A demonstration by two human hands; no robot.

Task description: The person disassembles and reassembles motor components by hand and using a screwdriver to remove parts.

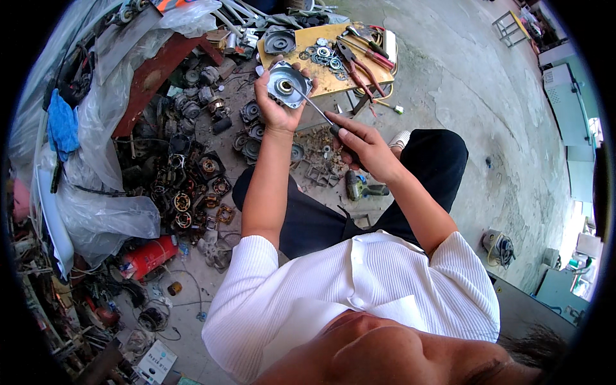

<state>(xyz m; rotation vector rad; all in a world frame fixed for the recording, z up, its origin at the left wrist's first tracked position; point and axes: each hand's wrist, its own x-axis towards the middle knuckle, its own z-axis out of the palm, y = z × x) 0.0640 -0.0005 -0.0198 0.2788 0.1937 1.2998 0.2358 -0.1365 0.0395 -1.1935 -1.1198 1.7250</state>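
Observation:
A square grey metal motor end cover [276,77] with a round recess is gripped in my left hand [277,110], its fingers wrapped around the edge. In my right hand [370,149] is a screwdriver [313,106] with a dark handle and a long thin shaft. The shaft points up and left, its tip at the hub in the middle of the cover; whether it touches is too small to tell. Beyond both hands stands a low yellowish table [343,84], with another end cover [280,42] at its left corner.
On the table lie several rings and washers [334,63], red-handled pliers [359,69] and screwdrivers [380,59]. A cordless drill [353,186] rests on the floor near my legs. Dismantled motor parts [183,203] and plastic sheeting [119,218] crowd the left, beside a red cylinder [149,257].

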